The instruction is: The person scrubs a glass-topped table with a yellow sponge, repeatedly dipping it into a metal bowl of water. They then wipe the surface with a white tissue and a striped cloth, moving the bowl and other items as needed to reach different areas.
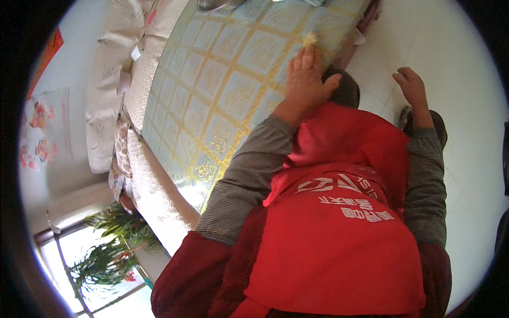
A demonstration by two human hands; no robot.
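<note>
Palm down, my left hand rests over the near edge of a long table, its thumb spread away from the fingers. Just beyond its fingertips lies a small pale-yellow piece of unclear material; whether they touch it I cannot tell. A clear cover over a gold-patterned tablecloth lies on the table. Out to the right, my right hand hangs above the pale tiled floor with loosely bent fingers, and nothing shows in it. I wear a red apron bearing writing and striped sleeve covers.
A metal bowl-like vessel stands at the table's far end. Along the table's left side runs a cream quilted sofa. Potted plants stand by a bright window at lower left. My knee is close to the table edge.
</note>
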